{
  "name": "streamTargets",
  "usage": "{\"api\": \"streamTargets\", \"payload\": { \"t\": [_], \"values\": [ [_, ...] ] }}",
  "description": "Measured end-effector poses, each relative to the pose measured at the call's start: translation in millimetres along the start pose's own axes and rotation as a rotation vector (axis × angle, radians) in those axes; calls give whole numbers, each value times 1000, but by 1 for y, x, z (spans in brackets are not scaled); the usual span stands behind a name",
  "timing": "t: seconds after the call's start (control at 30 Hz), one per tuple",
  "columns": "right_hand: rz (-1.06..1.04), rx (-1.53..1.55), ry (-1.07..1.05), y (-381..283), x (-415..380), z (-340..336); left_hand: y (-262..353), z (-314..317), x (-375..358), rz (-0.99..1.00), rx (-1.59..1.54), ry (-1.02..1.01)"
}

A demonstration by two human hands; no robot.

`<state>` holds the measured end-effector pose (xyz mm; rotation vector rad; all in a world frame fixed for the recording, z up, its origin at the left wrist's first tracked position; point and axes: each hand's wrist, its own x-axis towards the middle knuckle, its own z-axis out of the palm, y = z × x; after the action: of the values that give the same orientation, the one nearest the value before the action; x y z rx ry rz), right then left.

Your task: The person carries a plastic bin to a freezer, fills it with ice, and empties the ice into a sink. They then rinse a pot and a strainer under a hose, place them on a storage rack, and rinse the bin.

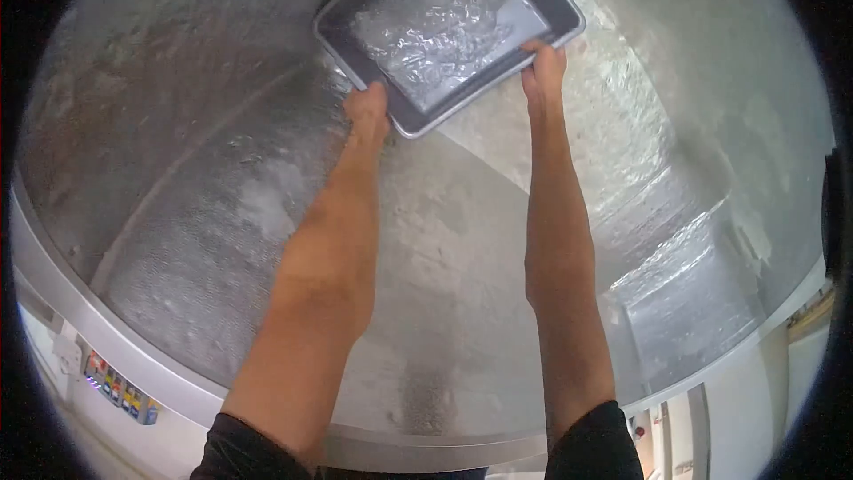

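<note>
My left hand [366,105] is closed on the near left corner of a grey rectangular tub [411,118], its thumb at the rim. Farther right, my right hand [544,69] grips the same near side, with the thumb over the edge and the fingers hidden beneath. A clear, glossy, rippled mass [444,22] like water or ice lies in the tub. Both arms reach forward, holding the tub out over a large stainless steel basin [444,240]. The tub's far edge runs out of the top of the view.
A rounded metal rim [142,351] curves across the basin's near side, in front of my body. Inside, the right wall has a bright, wet-looking stepped section [680,276]. Below the rim at left are a wall socket [67,351] and a row of colourful small items [120,388].
</note>
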<state>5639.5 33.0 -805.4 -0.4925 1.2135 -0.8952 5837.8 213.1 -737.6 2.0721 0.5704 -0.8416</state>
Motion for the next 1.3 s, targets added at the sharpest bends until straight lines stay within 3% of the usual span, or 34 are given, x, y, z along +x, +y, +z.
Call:
{"api": "streamTargets", "payload": {
  "t": [0.13, 0.2, 0.3, 0.37, 0.43, 0.47, 0.5, 0.6, 0.63, 0.7, 0.77, 0.83, 0.9, 1.07, 1.13, 1.17, 1.27, 1.3],
  "values": [
    [75, 157, 83, -28, -37, -9, -3, 14, -16, 217, 52, 106],
    [44, 212, 70, -48, -58, -15, 3, 11, -40, 502, 101, 128],
    [34, 306, 81, -70, -84, -38, 17, 6, -76, 551, 19, 137],
    [-71, -188, -95, -63, -83, -77, 21, -15, -101, 648, 35, 70],
    [-126, 23, 74, -90, -122, -79, 50, -35, -170, 685, 76, 48],
    [119, 352, 204, -169, -174, -35, 59, -43, -194, 664, 81, 47],
    [141, 367, 160, -171, -188, -55, 64, -52, -210, 646, 90, 46],
    [191, 463, 202, -224, -259, -65, 90, -83, -258, 850, 293, -15],
    [152, 444, 300, -251, -288, -59, 106, -89, -295, 917, 327, -12],
    [22, 619, 240, -306, -350, -54, 126, -109, -350, 931, 262, -172],
    [-14, 695, 290, -305, -374, -90, 142, -136, -402, 994, 269, -231],
    [-116, 663, 335, -364, -442, -67, 154, -157, -439, 1037, 288, -316],
    [-270, 644, 430, -396, -495, -54, 172, -185, -491, 952, 306, -454],
    [-486, 610, 502, -418, -597, -61, 167, -227, -530, 1009, 193, -714],
    [-543, 603, 560, -411, -638, -71, 169, -251, -555, 919, 193, -806],
    [-561, 602, 587, -409, -648, -70, 171, -255, -562, 1064, 222, -786],
    [-650, 641, 698, -390, -680, -65, 163, -260, -558, 982, 245, -925],
    [-678, 676, 703, -385, -690, -82, 153, -263, -575, 1048, 280, -945]
  ]
}}
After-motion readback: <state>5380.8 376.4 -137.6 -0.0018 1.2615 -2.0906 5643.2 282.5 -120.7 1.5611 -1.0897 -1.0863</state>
